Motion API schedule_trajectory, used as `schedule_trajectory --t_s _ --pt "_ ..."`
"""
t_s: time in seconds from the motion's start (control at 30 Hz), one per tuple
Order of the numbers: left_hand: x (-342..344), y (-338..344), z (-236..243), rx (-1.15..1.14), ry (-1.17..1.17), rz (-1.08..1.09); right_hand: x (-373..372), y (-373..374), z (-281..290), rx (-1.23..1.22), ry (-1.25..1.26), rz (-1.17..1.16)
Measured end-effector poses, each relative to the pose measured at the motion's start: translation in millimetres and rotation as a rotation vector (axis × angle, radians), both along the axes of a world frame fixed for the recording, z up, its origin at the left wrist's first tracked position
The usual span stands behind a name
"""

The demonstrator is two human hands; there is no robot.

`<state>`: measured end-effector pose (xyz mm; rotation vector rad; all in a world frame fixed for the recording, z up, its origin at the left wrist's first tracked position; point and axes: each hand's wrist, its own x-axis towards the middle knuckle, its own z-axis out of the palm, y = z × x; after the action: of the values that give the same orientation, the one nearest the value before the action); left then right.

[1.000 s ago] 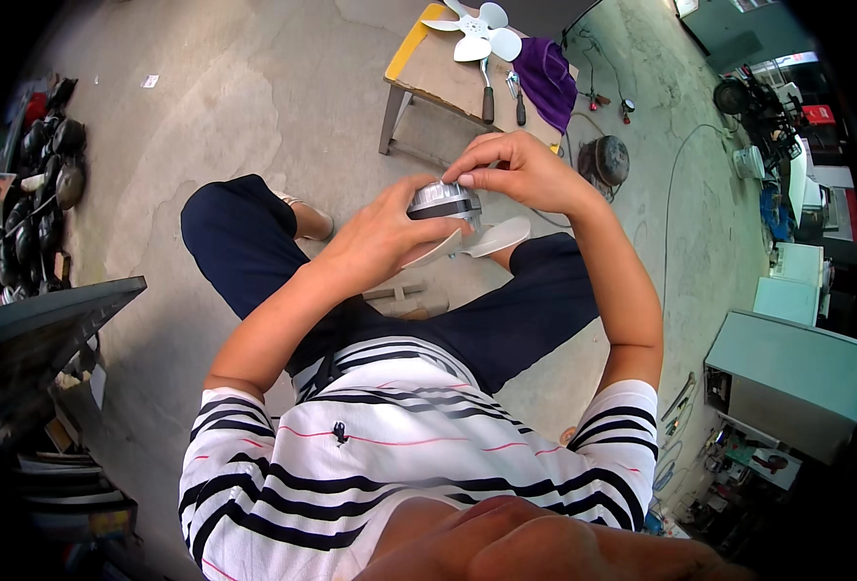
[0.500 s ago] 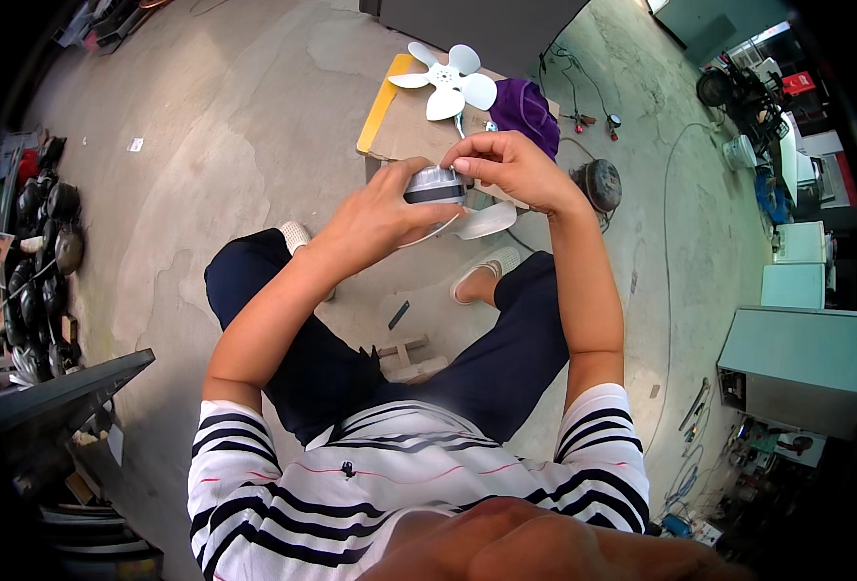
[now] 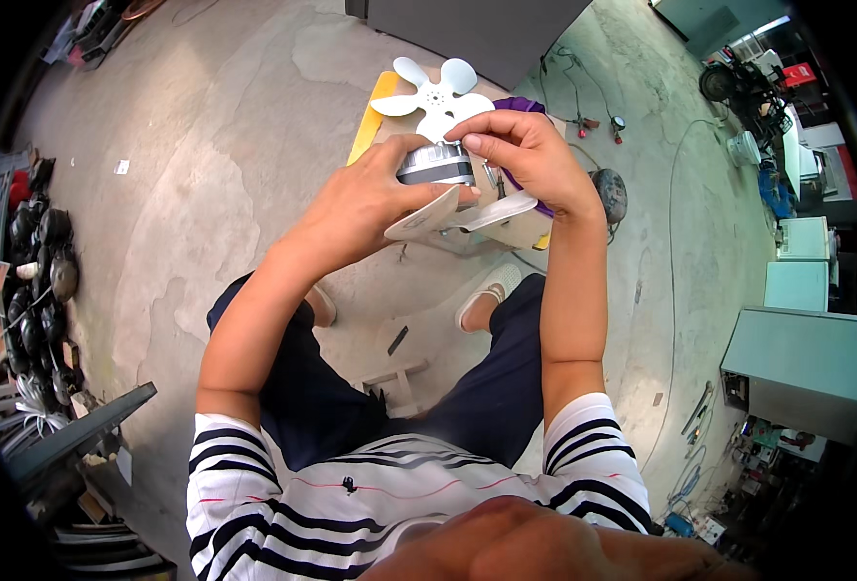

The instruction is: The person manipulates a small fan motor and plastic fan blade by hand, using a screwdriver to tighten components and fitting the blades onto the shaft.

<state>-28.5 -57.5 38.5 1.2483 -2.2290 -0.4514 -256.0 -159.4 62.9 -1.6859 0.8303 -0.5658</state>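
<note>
My left hand (image 3: 360, 198) grips a silver-and-black motor (image 3: 431, 165), its fingers wrapped round the side. White fan blades (image 3: 499, 210) sit beneath the motor. My right hand (image 3: 544, 165) is closed in a pinch at the motor's top; whatever small part is between thumb and forefinger cannot be made out. Just beyond both hands, another white five-blade fan (image 3: 452, 77) lies flat on a low worktable (image 3: 363, 131) with a yellow edge. A purple cloth (image 3: 517, 103) lies at its right, and the tools beside it are mostly hidden behind my right hand and the motor.
A dark grey cabinet (image 3: 467, 29) stands behind the worktable. To the right are gauges with hoses (image 3: 618, 126), a rounded metal cylinder (image 3: 612, 196) and pale cabinets (image 3: 786, 363). Black parts (image 3: 46, 281) are piled at the left, near a dark slanted panel (image 3: 90, 426).
Over the last second the motor and both hands have risen in the picture and now overlap the worktable. My left hand's grip and my right hand's pinch continue.
</note>
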Motion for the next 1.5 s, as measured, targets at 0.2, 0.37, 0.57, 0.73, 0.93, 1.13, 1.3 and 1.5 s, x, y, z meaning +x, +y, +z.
schedule_trajectory --t_s 0.2,0.37,0.57,0.73,0.93,1.13,1.3,1.5 --pt "-5 -11 19 -0.157 -0.036 0.042 -3 0 20 -0.067 -0.052 -0.092" --pt "-14 -14 1 -0.290 -0.078 0.100 -5 -4 19 -0.191 0.000 -0.051" --pt "-14 -8 -17 -0.338 -0.094 0.132 5 10 8 -0.241 0.080 -0.119" --pt "-14 -7 -22 -0.320 -0.087 0.129 14 27 11 -0.327 0.204 -0.245" --pt "-12 -6 -25 -0.332 -0.094 0.136 23 32 0 -0.312 0.051 -0.355" --pt "-11 -2 -24 -0.296 -0.069 0.110 19 31 2 -0.210 0.088 -0.414" --pt "-11 -1 -28 -0.334 -0.074 0.117 5 26 -3 -0.147 -0.004 -0.399" --pt "-12 -2 -33 -0.357 -0.102 0.128 6 37 2 -0.202 0.001 -0.235"
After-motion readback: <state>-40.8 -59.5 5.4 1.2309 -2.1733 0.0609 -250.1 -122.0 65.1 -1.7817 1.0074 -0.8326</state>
